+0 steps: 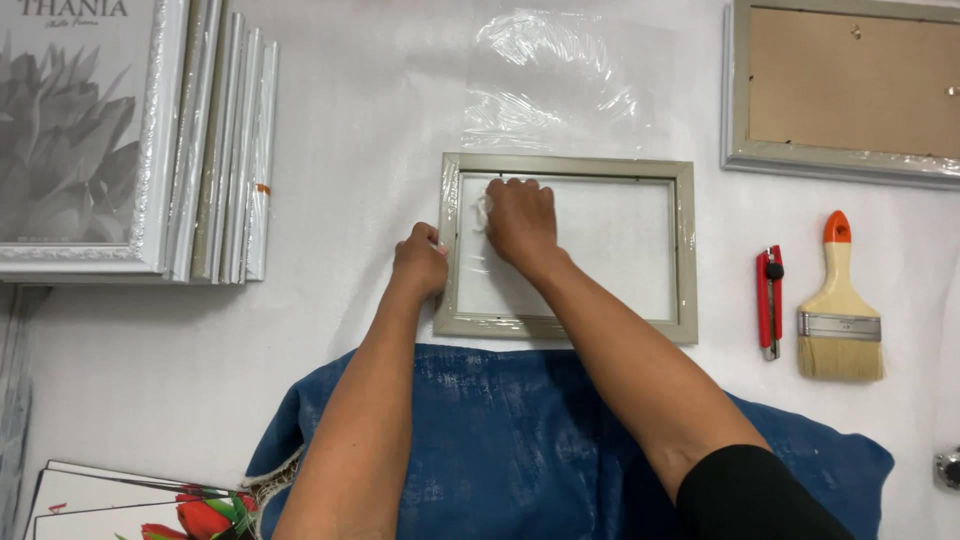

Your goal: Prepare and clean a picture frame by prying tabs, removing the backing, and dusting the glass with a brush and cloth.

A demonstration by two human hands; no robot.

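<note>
On the white bench, mid-wipe of a picture frame's glass.

Leftmost stands a stack of white frames (150, 140), well apart from my work. My left hand (420, 262) clenches the left rail of the grey-green frame (566, 330), pinning it flat at the bench's middle, just beyond the blue cloth (520, 440). My right hand (520, 222) grips a small white wad (483, 210) pressed on the pane near its upper left corner, so I judge the cleaning barely begun. The frame lies face-down or open, I cannot tell which, its long axis running left to right, squarely across me. Next I would need steady strokes rightward along that axis while my left keeps it from sliding. Farther right lie a red cutter (769, 300) and a paintbrush (840, 310), bristles toward me.
</note>
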